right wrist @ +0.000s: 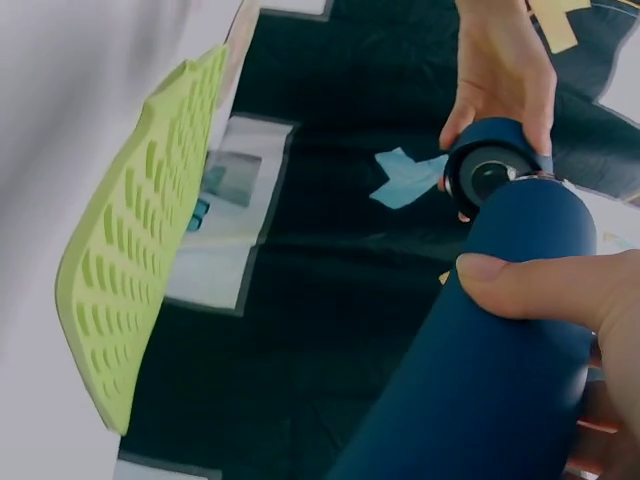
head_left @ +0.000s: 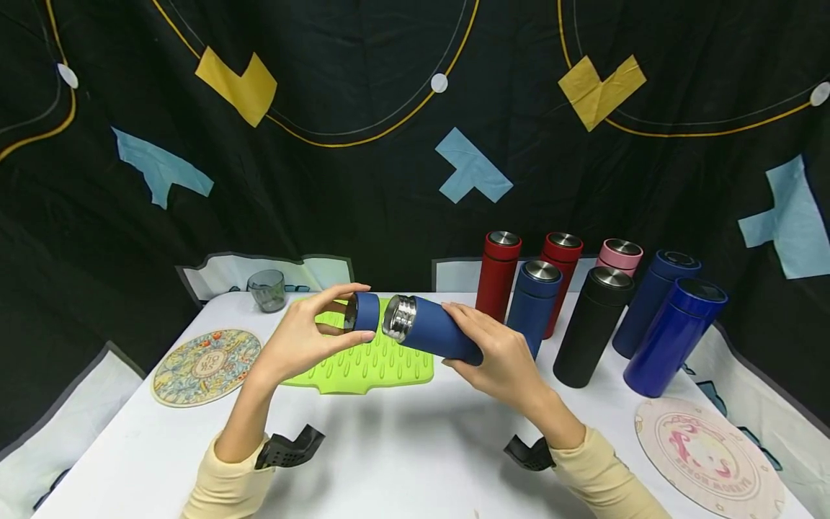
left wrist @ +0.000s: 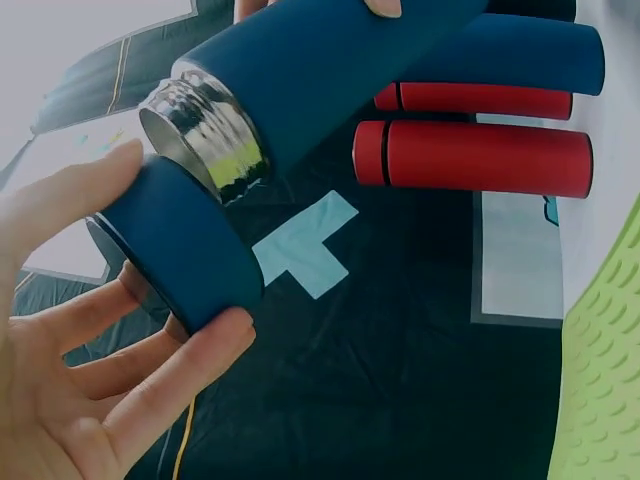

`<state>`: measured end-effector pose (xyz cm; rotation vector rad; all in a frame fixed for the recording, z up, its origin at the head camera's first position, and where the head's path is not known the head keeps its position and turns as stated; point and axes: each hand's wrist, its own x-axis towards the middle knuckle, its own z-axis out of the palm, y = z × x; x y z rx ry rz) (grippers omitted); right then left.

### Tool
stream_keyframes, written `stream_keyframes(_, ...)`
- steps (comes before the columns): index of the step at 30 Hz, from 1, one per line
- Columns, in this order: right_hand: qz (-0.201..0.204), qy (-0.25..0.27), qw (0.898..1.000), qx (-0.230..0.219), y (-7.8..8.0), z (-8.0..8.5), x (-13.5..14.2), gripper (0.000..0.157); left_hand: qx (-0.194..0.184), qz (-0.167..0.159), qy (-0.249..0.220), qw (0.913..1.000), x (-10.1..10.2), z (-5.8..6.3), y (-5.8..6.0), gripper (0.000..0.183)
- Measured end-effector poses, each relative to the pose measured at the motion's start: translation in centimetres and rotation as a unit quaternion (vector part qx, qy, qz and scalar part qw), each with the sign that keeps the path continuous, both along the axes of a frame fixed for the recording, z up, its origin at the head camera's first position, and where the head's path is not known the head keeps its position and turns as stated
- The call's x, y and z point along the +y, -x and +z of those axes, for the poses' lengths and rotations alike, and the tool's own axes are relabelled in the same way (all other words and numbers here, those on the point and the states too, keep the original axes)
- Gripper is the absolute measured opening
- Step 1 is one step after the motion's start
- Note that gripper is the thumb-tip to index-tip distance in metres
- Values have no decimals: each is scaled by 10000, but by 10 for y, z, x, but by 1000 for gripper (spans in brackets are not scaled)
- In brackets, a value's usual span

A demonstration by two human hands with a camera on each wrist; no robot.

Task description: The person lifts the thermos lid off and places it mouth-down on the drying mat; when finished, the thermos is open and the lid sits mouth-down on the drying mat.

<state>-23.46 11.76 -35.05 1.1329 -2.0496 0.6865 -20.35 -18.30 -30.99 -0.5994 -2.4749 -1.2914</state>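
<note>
My left hand pinches a blue bottle lid between thumb and fingers, its dark end turned toward the palm. Facing it is the bare steel neck of a blue thermos bottle, apart from the lid in the head view. My right hand grips the bottle's body from the side, thumb along it in the right wrist view. The bottle is tilted, mouth up and to the left, above a lime-green ridged mat. In the head view, the bottle's base end lies partly behind the right fingers.
At the right stand several capped bottles, among them a red one, a black one and a glossy blue one. A grey glass and a patterned round mat lie left; a pink round mat lies right.
</note>
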Motion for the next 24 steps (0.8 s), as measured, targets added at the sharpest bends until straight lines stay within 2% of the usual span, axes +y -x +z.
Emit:
stream_keyframes(4, 260, 313, 9972, -628, 3, -1, 0, 89, 73, -7, 15, 10000, -4, 0, 3, 66)
stream_keyframes(10, 327, 704, 9880, -1336, 14, -5, 0, 84, 95, 344, 370, 9987, -21, -10, 16, 72)
stream_keyframes(17, 263, 1197, 9678, -2197, 27, -11, 0, 79, -92, 673, 1004, 9926, -50, -31, 50, 66)
stream_keyframes(24, 216, 1574, 9535, -2561, 43, -20, -10, 78, -536, 921, 1540, 9823, -87, -53, 90, 68)
